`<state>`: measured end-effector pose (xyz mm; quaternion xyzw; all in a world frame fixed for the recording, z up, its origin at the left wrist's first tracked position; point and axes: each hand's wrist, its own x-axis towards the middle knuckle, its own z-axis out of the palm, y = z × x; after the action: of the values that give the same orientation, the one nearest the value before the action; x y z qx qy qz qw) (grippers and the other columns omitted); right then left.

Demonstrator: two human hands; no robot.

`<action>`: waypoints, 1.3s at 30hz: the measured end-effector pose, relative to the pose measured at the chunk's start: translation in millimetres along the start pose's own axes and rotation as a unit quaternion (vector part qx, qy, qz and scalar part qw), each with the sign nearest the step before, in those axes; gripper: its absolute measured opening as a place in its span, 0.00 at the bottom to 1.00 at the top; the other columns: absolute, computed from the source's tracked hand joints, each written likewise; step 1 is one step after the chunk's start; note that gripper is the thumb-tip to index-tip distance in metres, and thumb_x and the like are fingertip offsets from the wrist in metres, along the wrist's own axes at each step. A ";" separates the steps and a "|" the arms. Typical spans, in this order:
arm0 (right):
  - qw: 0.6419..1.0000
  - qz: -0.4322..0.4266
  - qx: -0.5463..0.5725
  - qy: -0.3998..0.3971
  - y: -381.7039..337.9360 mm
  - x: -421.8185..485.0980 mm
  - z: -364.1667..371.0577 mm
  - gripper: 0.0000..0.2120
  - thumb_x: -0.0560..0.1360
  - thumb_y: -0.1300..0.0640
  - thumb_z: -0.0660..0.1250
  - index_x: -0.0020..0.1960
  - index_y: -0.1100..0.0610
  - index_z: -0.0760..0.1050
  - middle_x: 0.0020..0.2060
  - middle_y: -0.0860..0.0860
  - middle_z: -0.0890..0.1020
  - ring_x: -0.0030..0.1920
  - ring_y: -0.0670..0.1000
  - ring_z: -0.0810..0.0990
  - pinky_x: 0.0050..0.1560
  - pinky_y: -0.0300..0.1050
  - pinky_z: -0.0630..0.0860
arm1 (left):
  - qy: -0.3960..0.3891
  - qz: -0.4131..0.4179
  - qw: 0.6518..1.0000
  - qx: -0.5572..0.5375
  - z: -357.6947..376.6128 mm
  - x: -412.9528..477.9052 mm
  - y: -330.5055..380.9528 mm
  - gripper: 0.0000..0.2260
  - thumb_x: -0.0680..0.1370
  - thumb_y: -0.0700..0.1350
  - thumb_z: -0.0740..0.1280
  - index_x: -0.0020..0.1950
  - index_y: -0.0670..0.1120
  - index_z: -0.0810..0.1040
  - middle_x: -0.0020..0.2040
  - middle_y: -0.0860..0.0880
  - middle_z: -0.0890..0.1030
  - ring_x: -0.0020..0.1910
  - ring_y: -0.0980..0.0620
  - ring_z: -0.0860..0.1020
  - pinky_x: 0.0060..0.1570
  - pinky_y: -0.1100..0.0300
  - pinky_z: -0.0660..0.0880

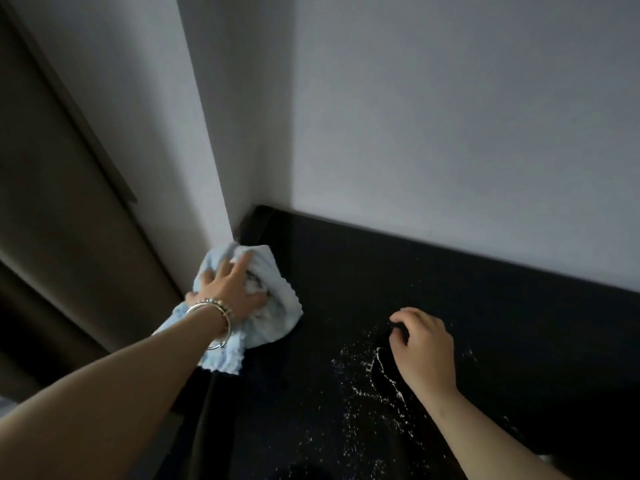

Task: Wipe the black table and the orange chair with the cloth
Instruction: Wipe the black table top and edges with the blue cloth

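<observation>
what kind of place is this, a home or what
Probably a room in a home, though I cannot be sure: a black table set into a corner of plain white walls, a brown door to the left, and a cloth on the table.
</observation>
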<state>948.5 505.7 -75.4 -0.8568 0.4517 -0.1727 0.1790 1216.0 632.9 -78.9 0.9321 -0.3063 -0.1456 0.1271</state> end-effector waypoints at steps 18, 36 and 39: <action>0.965 0.118 -0.124 -0.201 71.7 82.7 -27.0 0.22 0.81 0.51 0.53 0.75 0.46 0.57 0.76 0.47 0.55 0.76 0.54 0.52 0.72 0.56 0.56 | 0.042 0.124 0.990 -0.059 13.6 34.0 56.0 0.27 0.65 0.59 0.64 0.64 0.66 0.65 0.68 0.51 0.71 0.63 0.44 0.72 0.60 0.47 0.71; 0.966 0.101 -0.117 -0.209 81.1 81.8 -21.2 0.23 0.82 0.52 0.50 0.76 0.47 0.52 0.77 0.47 0.51 0.77 0.54 0.48 0.75 0.55 0.51 | 0.090 0.051 0.995 0.012 5.1 67.0 66.7 0.28 0.71 0.53 0.67 0.70 0.61 0.62 0.74 0.52 0.60 0.70 0.41 0.61 0.65 0.45 0.65; 0.965 0.101 -0.126 -0.209 81.5 82.6 -20.6 0.24 0.82 0.51 0.50 0.77 0.47 0.51 0.77 0.47 0.51 0.77 0.54 0.48 0.75 0.55 0.51 | 0.072 -0.031 0.997 0.018 7.9 94.8 60.1 0.33 0.65 0.62 0.67 0.68 0.60 0.62 0.70 0.46 0.59 0.70 0.39 0.58 0.66 0.43 0.63</action>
<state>925.0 390.6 -84.0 -0.8393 0.5067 0.0870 0.1767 1254.1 527.3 -85.0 0.9515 -0.2695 -0.0762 0.1272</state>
